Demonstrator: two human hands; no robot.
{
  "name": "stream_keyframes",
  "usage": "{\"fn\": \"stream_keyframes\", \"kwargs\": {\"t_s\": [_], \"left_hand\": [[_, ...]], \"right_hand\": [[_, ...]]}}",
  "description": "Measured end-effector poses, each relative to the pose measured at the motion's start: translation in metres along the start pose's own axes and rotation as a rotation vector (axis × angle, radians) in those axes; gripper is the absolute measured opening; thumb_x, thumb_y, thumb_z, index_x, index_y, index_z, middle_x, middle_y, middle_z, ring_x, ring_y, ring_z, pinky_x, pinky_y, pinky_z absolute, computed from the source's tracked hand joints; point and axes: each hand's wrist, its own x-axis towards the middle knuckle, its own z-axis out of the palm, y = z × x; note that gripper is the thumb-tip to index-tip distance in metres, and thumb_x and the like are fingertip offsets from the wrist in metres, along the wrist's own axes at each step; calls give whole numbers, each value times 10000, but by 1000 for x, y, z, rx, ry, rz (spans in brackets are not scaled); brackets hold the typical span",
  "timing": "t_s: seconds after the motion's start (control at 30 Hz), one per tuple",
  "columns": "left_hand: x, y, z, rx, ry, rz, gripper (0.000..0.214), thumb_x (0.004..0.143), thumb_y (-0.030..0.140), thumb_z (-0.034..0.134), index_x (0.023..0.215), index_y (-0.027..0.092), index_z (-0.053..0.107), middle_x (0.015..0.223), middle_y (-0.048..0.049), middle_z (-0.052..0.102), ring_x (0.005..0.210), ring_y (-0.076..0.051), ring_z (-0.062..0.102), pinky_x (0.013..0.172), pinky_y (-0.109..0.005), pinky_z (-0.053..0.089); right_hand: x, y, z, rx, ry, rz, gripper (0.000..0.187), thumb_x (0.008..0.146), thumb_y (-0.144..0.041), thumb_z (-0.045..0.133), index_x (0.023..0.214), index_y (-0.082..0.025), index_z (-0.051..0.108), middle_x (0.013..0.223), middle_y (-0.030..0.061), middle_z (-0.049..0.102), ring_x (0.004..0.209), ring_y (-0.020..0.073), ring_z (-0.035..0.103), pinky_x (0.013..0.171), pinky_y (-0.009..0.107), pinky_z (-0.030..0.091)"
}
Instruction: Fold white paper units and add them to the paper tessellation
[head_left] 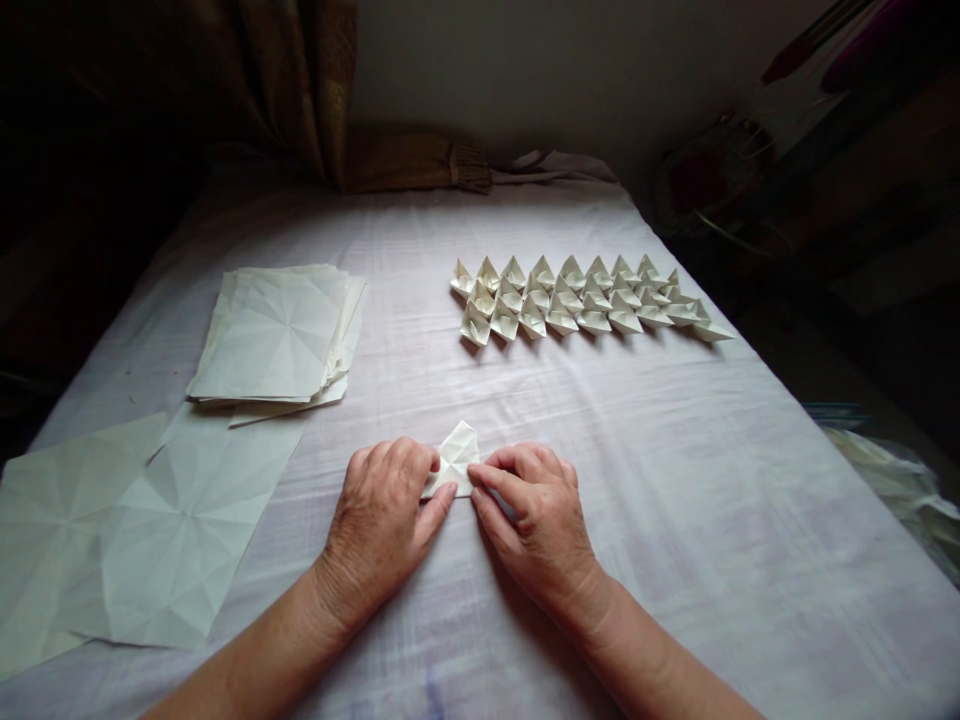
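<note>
A small piece of folded white paper [459, 452] lies low over the cloth in front of me, its pointed end facing away. My left hand [390, 500] is closed on its left side, thumb along the near edge and fingers curled behind. With thumb and index finger, my right hand [536, 505] pinches the paper's right edge. Beyond it to the right stand rows of small folded paper boats [564, 300], set close together. To the left, a stack of creased white paper sheets [274, 335] lies flat.
Two loose creased sheets, one the nearer sheet [184, 530], lie at the left front below the stack. A pale cloth [675, 500] covers the surface. A brown curtain [322, 90] hangs at the back. Plastic bags [892, 480] sit beyond the right edge.
</note>
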Motion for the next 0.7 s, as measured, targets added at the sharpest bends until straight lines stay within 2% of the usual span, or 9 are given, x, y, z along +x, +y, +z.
{"fn": "stream_keyframes", "kwargs": {"t_s": [0.33,0.5,0.7], "left_hand": [[-2,-1,1,-26,-8,-18,110,870,280,596,861,213,509,832,-16,597,814,-210,532,772,-356,363],[-2,-2,2,-27,-1,-6,118,881,292,594,846,209,518,824,-17,591,800,-207,522,762,-356,361],[-6,-3,0,-47,3,50,108,921,283,553,965,246,644,905,-29,624,845,-208,536,802,-369,383]], "right_hand": [[3,-5,0,42,13,39,164,834,-156,614,928,-268,691,906,15,660,901,204,551,808,375,343],[7,-7,3,12,15,85,56,826,-197,666,844,-250,672,869,3,656,897,206,536,807,370,328],[9,-8,7,-31,17,95,77,803,-186,691,793,-238,634,841,2,648,886,210,526,801,364,330]]}}
